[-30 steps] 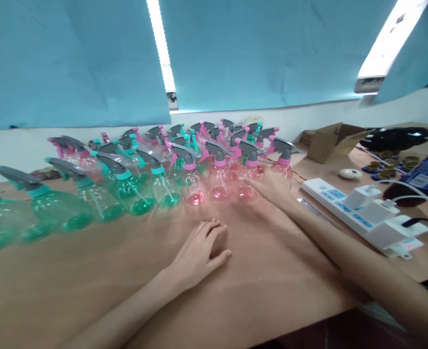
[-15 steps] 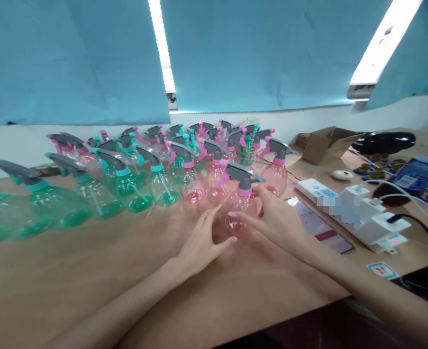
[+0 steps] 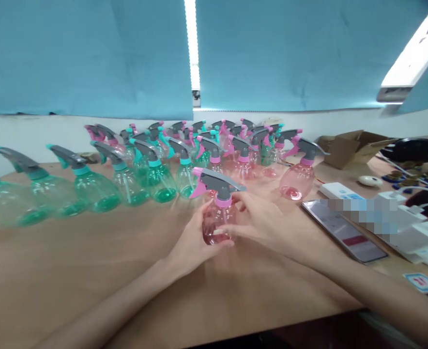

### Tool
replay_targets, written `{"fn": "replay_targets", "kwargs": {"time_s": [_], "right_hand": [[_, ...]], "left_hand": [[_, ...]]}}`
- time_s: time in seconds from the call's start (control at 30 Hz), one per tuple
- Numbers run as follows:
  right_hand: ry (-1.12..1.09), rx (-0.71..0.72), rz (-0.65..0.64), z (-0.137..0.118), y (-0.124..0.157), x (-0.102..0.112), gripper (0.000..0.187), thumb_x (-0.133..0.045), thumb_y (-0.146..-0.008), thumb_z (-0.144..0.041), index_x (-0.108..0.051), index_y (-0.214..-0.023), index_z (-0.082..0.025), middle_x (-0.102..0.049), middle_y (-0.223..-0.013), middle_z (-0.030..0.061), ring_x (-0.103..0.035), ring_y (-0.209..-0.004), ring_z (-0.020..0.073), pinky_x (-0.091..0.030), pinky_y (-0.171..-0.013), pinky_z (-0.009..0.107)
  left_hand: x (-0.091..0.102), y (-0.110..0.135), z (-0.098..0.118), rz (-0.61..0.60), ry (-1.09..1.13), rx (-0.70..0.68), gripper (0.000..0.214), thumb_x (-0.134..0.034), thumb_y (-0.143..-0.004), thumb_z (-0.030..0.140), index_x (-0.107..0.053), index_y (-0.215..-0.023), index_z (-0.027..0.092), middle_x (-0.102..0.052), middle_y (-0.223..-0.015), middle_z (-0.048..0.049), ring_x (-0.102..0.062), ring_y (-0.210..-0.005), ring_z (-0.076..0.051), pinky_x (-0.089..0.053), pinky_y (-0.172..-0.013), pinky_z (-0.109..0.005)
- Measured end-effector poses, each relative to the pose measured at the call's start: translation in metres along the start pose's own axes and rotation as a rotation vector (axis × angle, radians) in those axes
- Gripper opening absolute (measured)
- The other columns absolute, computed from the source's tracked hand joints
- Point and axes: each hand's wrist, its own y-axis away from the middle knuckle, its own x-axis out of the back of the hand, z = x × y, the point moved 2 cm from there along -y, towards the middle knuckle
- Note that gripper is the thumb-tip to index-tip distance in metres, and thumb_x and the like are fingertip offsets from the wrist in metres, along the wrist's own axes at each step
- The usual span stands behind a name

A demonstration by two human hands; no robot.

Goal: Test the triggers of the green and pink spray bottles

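A clear pink spray bottle (image 3: 213, 218) with a grey and pink trigger head stands upright on the table in front of me, its trigger pointing left. My left hand (image 3: 190, 242) wraps round its left side, thumb across the front. From the right, my right hand (image 3: 263, 223) closes on the same bottle, thumb over its front and fingers behind, just below the pink collar. Another pink spray bottle (image 3: 297, 180) stands apart to the right. Behind and to the left are rows of several green spray bottles (image 3: 94, 189) and pink ones.
Right of my hands lie a phone (image 3: 344, 232) and a white power strip (image 3: 413, 235) with chargers plugged in. Farther back are a white rounded object (image 3: 369, 181), an open cardboard box (image 3: 357, 148) and a glossy black object (image 3: 417, 150). A numbered sticker (image 3: 421, 282) is near the table's front edge.
My left hand, open beside the bottle before, has closed round it. The bottle has come nearer and away from the other pink bottles. The view has swung left.
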Motion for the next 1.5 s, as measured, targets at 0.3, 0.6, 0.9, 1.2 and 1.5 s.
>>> {"fn": "replay_targets", "kwargs": {"time_s": [0.3,0.6,0.9,1.2,1.5], "right_hand": [[-0.626,0.279,-0.220,-0.017,-0.053,-0.028,0.068,-0.079,-0.067,-0.042,-0.046,-0.126,-0.029,-0.063,-0.110,0.0024,-0.062,-0.098,0.0211,-0.053,-0.080,0.036],[-0.813,0.225,-0.194,-0.027,-0.063,-0.046,0.024,-0.067,-0.077,-0.039,-0.060,-0.096,-0.026,-0.060,-0.083,-0.0016,-0.062,-0.086,0.0176,-0.054,-0.074,0.033],[-0.657,0.144,-0.084,-0.012,-0.059,-0.027,0.012,-0.062,-0.076,-0.036,-0.059,-0.076,-0.024,-0.051,-0.069,-0.0033,-0.050,-0.063,0.0125,-0.047,-0.057,0.027],[-0.582,0.152,0.031,-0.008,-0.051,-0.002,0.021,-0.056,-0.071,-0.022,-0.038,-0.060,-0.024,-0.040,-0.059,-0.0055,-0.039,-0.054,0.0110,-0.038,-0.052,0.026],[-0.698,0.133,-0.069,0.000,-0.051,-0.013,0.020,-0.061,-0.077,-0.027,-0.044,-0.067,-0.024,-0.043,-0.062,-0.0067,-0.041,-0.055,0.0103,-0.039,-0.053,0.025]], "left_hand": [[0.033,0.013,-0.009,-0.055,-0.153,-0.010,0.079,-0.079,-0.072,0.039,-0.036,-0.137,0.027,-0.049,-0.138,-0.0104,-0.046,-0.128,-0.035,-0.042,-0.102,-0.052],[0.036,0.004,-0.015,-0.130,-0.189,-0.058,0.090,-0.078,-0.070,0.054,-0.031,-0.142,0.028,-0.052,-0.137,-0.0095,-0.048,-0.126,-0.037,-0.039,-0.103,-0.053],[0.041,-0.001,-0.028,-0.246,-0.518,-0.134,0.089,-0.064,-0.075,0.070,-0.033,-0.143,0.022,-0.040,-0.147,-0.0149,-0.037,-0.134,-0.037,-0.031,-0.107,-0.055],[0.043,0.003,-0.036,-0.314,-0.721,-0.084,0.082,-0.054,-0.083,0.069,-0.031,-0.147,0.022,-0.032,-0.153,-0.0138,-0.029,-0.139,-0.034,-0.026,-0.110,-0.054],[0.043,0.005,-0.035,-0.315,-0.722,-0.076,0.072,-0.055,-0.087,0.060,-0.036,-0.145,0.021,-0.032,-0.153,-0.0141,-0.030,-0.139,-0.034,-0.028,-0.110,-0.053]]}}
